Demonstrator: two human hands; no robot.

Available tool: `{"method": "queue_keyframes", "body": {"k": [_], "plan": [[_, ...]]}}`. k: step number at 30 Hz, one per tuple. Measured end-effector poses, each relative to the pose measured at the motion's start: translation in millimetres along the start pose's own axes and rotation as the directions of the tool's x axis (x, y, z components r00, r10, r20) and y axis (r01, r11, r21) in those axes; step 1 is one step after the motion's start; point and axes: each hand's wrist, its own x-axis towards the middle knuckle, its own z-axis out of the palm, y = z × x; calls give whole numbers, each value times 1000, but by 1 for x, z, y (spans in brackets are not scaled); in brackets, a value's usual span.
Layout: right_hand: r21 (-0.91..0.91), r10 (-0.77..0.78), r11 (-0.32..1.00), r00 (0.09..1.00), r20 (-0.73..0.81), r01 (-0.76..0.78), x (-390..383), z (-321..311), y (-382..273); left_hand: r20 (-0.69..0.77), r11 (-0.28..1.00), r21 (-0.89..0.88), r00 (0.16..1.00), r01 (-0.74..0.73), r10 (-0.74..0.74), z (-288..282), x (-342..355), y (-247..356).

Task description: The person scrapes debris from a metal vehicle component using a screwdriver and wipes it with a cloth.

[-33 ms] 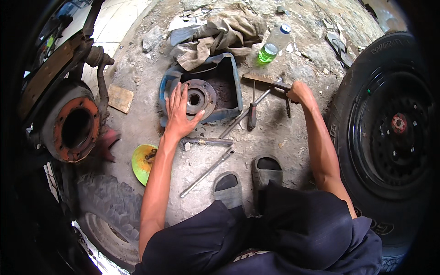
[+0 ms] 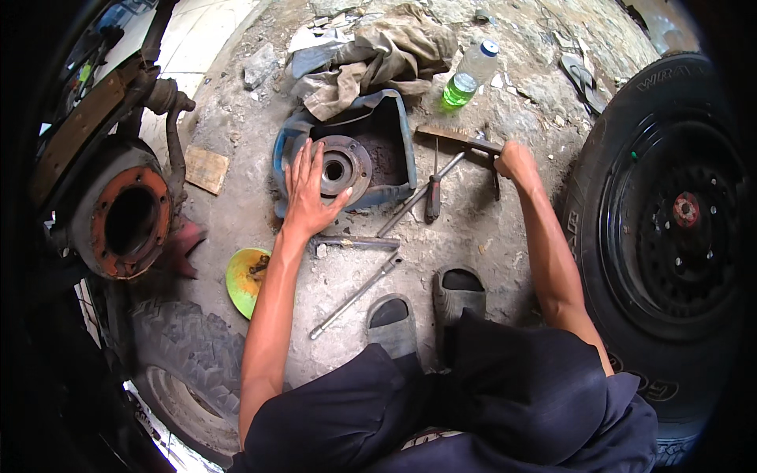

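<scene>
My left hand (image 2: 306, 195) rests with fingers spread on a round metal wheel hub flange (image 2: 359, 164), which has a central bore and bolt holes. That flange leans at the near left part of a blue cut-open plastic container (image 2: 409, 146), whose inside is dark and dirty. To the right, my right hand (image 2: 517, 163) is closed round the handle of a wire brush (image 2: 451, 136), held above the ground with its bristles turned up and away. Below the brush lie a screwdriver (image 2: 434, 199) with a dark handle and a metal rod (image 2: 420, 197).
Nearer me lie a metal bar (image 2: 359, 242), a long socket wrench (image 2: 355, 297) and a green-yellow bowl (image 2: 243, 285). A bottle of green liquid (image 2: 465, 77) and crumpled cloth (image 2: 386, 59) stand beyond. A large tyre (image 2: 587, 205) flanks the right, an axle end (image 2: 106, 229) the left.
</scene>
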Motion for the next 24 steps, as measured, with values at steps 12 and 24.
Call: {"method": "queue_keyframes", "body": {"k": [12, 24], "plan": [[121, -11, 992, 987, -161, 31, -38, 52, 11, -18, 997, 75, 1000, 9, -8, 4, 5, 2], [151, -190, 980, 811, 553, 127, -52, -84, -18, -50, 996, -17, 994, 92, -93, 3, 9, -5]]}}
